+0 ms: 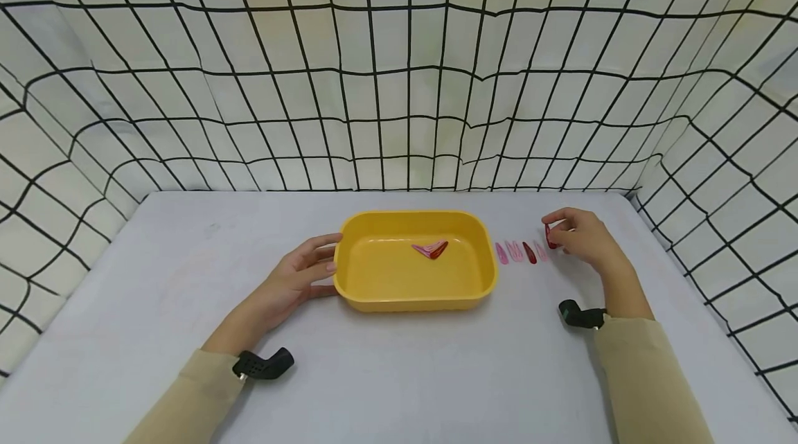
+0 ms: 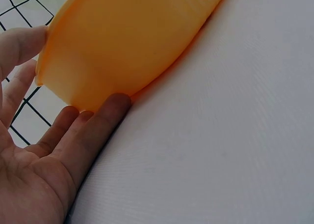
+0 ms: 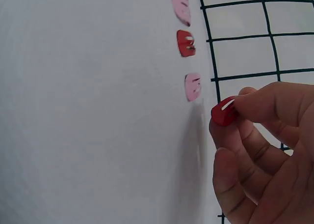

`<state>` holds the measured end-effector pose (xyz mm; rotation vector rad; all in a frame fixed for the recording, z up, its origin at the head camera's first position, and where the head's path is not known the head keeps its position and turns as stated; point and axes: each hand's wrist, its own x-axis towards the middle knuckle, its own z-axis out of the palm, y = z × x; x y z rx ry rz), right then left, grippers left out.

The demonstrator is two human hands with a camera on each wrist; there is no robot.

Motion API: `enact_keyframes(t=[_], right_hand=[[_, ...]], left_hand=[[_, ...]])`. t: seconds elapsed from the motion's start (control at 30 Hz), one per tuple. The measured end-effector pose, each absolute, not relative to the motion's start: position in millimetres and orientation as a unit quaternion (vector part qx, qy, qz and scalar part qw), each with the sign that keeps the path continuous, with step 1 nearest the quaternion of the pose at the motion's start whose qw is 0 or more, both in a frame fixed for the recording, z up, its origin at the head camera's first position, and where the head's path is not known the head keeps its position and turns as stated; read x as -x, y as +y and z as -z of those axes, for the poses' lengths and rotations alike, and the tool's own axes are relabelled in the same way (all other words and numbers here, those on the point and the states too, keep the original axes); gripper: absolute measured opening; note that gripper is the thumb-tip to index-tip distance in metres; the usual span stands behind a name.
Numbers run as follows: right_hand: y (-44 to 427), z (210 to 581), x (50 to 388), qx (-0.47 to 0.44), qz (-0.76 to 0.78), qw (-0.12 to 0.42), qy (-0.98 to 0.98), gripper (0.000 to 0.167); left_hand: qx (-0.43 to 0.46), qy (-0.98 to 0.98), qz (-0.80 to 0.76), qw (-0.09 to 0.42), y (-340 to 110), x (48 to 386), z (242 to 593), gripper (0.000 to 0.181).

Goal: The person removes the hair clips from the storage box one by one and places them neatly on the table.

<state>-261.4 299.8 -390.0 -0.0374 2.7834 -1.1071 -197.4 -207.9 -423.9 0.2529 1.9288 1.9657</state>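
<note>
My right hand [image 1: 582, 240] pinches a red snap hair clip [image 3: 224, 112] between thumb and fingers, just above the table at the right end of a short row of clips. In that row lie a pink hair clip [image 1: 501, 253], more pale pink ones and a red hair clip [image 1: 530, 253]. Against the left side of a yellow plastic tub [image 1: 399, 288] rests my left hand [image 1: 302, 274], its fingers fairly straight along the rim and outer wall. Inside the tub, a pink clip [image 1: 427, 249] and a red clip [image 1: 439, 251] lie touching each other.
The white table [image 1: 411, 375] spreads around the tub. Black wire mesh [image 1: 405, 98] stands along the back and both sides, close behind the right hand. Each wrist bears a black device, such as the right wrist camera [image 1: 581, 315].
</note>
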Motion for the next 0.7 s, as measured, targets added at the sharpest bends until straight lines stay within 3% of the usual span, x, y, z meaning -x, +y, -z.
enact_keyframes(t=[0.27, 0.7], right_hand=[[303.0, 393.9, 263.6, -0.003, 0.328, 0.128, 0.936, 0.035], [295.2, 386.2, 261.1, -0.004, 0.318, 0.111, 0.942, 0.036]], left_hand=[[-0.092, 0.690, -0.695, 0.183, -207.5, 196.3, 423.6, 0.053], [-0.085, 0.689, -0.695, 0.185, -207.1, 195.5, 423.9, 0.054]])
